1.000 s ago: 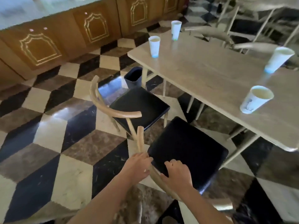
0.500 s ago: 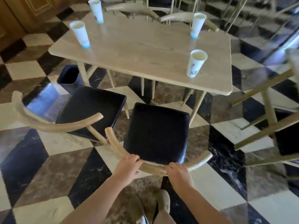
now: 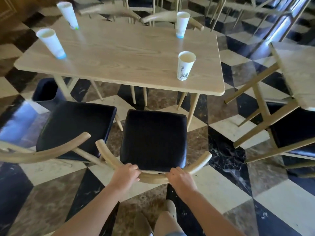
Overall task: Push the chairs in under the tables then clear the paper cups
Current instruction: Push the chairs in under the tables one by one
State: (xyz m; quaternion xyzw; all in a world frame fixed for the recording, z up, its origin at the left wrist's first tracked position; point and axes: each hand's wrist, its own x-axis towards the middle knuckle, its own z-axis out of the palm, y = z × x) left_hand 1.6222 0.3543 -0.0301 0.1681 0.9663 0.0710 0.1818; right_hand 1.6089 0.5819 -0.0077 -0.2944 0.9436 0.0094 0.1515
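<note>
A wooden chair with a black seat (image 3: 153, 138) stands in front of me, facing the light wooden table (image 3: 122, 53). My left hand (image 3: 126, 175) and my right hand (image 3: 181, 179) both grip its curved backrest. The seat's front edge sits just short of the table's near edge. A second black-seated chair (image 3: 75, 126) stands to its left, angled and pulled out. Several white paper cups stand on the table: one near the right front (image 3: 185, 66), one at the back right (image 3: 182, 24), two on the left (image 3: 52, 43) (image 3: 68, 14).
A dark bin (image 3: 45, 91) sits on the floor under the table's left end. Another table (image 3: 300, 72) with a black-seated chair (image 3: 293, 130) stands at the right. More chairs (image 3: 167, 17) line the table's far side. The floor is checkered marble.
The chair in my hands has swung round from sideways to square with the table. My view has turned with it, so the whole table is now in front of me.
</note>
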